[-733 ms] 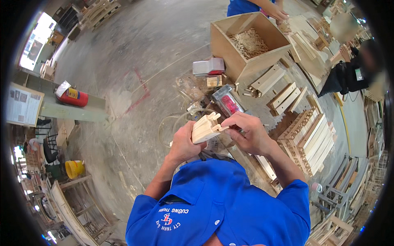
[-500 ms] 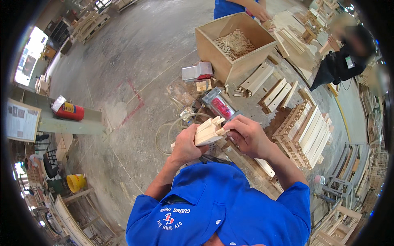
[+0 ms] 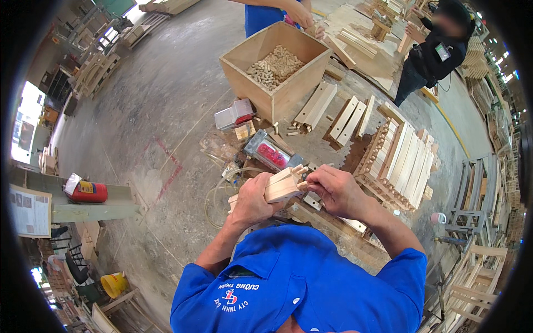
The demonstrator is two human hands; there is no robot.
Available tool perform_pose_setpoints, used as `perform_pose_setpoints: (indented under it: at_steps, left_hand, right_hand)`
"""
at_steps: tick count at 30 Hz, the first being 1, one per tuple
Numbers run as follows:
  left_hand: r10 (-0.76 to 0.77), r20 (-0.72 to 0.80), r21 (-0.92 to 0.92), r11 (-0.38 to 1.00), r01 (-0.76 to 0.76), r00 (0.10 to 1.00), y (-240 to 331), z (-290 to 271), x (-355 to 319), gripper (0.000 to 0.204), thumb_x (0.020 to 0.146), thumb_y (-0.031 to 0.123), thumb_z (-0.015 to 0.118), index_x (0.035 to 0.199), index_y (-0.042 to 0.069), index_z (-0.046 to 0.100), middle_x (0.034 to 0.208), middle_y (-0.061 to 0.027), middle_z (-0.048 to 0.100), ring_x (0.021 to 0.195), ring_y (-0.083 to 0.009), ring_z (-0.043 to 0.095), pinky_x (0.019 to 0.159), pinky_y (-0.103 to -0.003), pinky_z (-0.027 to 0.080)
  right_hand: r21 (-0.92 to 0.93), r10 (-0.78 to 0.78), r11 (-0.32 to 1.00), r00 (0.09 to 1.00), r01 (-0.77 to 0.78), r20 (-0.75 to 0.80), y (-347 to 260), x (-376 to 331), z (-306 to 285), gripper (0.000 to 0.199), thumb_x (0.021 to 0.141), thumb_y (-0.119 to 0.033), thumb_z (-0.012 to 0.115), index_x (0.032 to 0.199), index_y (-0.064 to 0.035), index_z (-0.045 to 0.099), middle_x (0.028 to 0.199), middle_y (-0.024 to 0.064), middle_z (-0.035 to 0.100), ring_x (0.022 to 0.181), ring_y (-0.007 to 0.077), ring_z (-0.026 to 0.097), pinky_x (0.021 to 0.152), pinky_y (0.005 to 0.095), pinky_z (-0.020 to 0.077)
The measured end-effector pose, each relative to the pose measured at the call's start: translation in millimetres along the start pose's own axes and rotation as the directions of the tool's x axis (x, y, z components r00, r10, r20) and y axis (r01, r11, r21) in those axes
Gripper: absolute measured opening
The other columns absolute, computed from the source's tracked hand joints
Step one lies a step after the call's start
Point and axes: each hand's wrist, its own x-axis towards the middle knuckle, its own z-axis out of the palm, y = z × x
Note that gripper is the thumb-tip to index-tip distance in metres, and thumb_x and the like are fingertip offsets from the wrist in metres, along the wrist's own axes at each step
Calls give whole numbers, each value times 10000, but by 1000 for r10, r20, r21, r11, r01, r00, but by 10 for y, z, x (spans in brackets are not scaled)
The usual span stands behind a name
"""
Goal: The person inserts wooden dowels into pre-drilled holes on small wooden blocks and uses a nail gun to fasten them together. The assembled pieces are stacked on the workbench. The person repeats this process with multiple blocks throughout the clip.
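My left hand (image 3: 251,202) is wrapped round a small bundle of pale wooden pieces (image 3: 282,187), held in front of my chest. Short round dowels (image 3: 298,168) stick out of the bundle's right end. At that same end my right hand (image 3: 337,191) is closed, thumb and fingertips pinching a dowel (image 3: 302,185); the fingers partly cover its tip. Just beyond the bundle is a machine with a clear-covered part, red inside (image 3: 273,154).
A plywood box (image 3: 273,102) of loose dowels stands ahead. Wooden slats (image 3: 347,121) and a stack of drilled pieces (image 3: 401,158) lie to the right. Two people work beyond, one in black (image 3: 438,53). A red extinguisher (image 3: 89,191) is at left; hoses (image 3: 214,194) curl near the machine.
The view has turned, so the box, machine and stacks sit further left. Both hands keep their hold at the bundle; the right hand has shifted slightly at the dowel end.
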Motion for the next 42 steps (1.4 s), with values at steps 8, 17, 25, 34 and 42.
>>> perform_pose_setpoints:
  at_steps: [8, 17, 25, 34, 42]
  left_hand:
    - [33, 47, 105, 994, -38, 998, 107, 66, 139, 583, 714, 213, 898, 1199, 34, 627, 1082, -207, 714, 1003, -446, 685, 872, -524, 543]
    - [-55, 195, -154, 984, 86, 979, 204, 59, 348, 567, 711, 177, 870, 1199, 16, 630, 1029, -199, 738, 956, -360, 727, 862, -441, 568]
    - [-42, 391, -431, 874, 224, 919, 136, 110, 449, 633, 774, 39, 796, 1385, 71, 634, 1084, 21, 677, 977, -93, 632, 900, -294, 540]
    - [-50, 396, -493, 831, 258, 917, 181, 161, 425, 536, 824, 50, 793, 1335, 81, 632, 1004, 30, 668, 918, -78, 633, 833, -292, 546]
    - [-48, 449, -495, 818, 293, 892, 193, 174, 400, 595, 842, 118, 825, 1392, 54, 608, 1114, -14, 663, 998, -102, 607, 903, -304, 534]
  right_hand:
    - [17, 56, 998, 998, -56, -28, 66, -148, -116, 166, 978, -37, 740, 1113, -29, 644, 952, 163, 633, 817, 386, 672, 705, 472, 555]
    - [304, 241, 930, 966, -204, -90, 36, -177, -213, 325, 976, -38, 781, 1286, -16, 690, 993, 114, 721, 869, 219, 719, 776, 342, 582]
    - [591, 432, 747, 898, -305, -82, 44, -235, -194, 290, 1033, -74, 761, 1304, 0, 694, 1012, -4, 717, 860, 33, 640, 760, 231, 560]
    - [651, 450, 705, 887, -283, -102, 91, -265, -46, 265, 1062, -126, 743, 1295, -11, 696, 982, -8, 725, 808, 31, 645, 699, 229, 558]
    - [678, 436, 700, 886, -226, -155, 123, -218, 101, 240, 1063, -154, 751, 1251, -8, 722, 955, -5, 733, 787, 33, 632, 676, 233, 538]
